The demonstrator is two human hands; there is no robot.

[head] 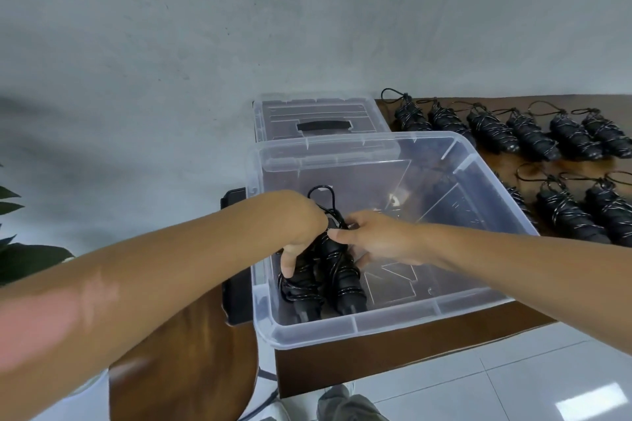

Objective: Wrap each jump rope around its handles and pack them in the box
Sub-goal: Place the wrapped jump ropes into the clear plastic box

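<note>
Jump rope bundles (321,284), two, wrapped, lie side by side in near-left corner of clear box (386,321). Left hand (301,236) fingers curled on left bundle; right hand (379,237) pinches cord at right bundle top. More bundles (513,133) rowed on tabletop (410,349), right.

two wrapped jump ropes (321,280) lie inside the one clear box (393,321). on the table (444,335), six wrapped ropes (513,131) form the back row and perhaps three more (574,215) sit nearer, one blurred behind the box wall. one clear lid (318,120). two hands.
</note>
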